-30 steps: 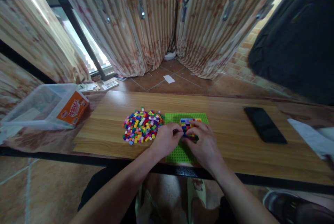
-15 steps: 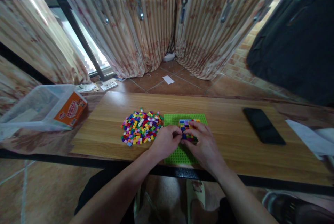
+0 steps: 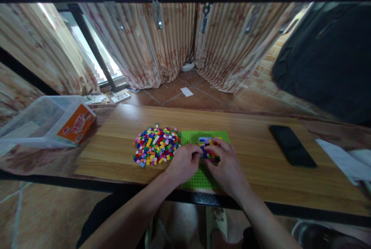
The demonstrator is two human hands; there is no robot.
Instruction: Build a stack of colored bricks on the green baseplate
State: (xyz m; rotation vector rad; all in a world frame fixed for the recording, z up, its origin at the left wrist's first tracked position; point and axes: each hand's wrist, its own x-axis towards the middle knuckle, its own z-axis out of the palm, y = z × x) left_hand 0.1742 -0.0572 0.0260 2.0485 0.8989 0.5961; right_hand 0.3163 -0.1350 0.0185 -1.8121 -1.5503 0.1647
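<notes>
A green studded baseplate [image 3: 199, 181] lies on the wooden board, carrying a low multicoloured structure of toy bricks [image 3: 205, 141]. At the structure's left front corner, my left hand [image 3: 187, 162] is closed in a pinch; whatever lies between its fingertips is too small and hidden to make out. My right hand [image 3: 227, 162] curls round the structure from the right, thumb at the front and fingers over the top, partly covering it. Left of the baseplate, close to my left hand, spreads a pile of loose toy bricks [image 3: 156, 146] in many colours.
A clear plastic box [image 3: 49, 125] with an orange label stands at the left. A black phone [image 3: 292, 145] lies on the wooden board [image 3: 249, 125] at the right, with white paper [image 3: 337, 158] beyond it. The board's dark front edge runs below my forearms.
The view has tilted slightly, so the table sits a little lower in the picture. Both hands stay at the brick structure, with only slight finger shifts.
</notes>
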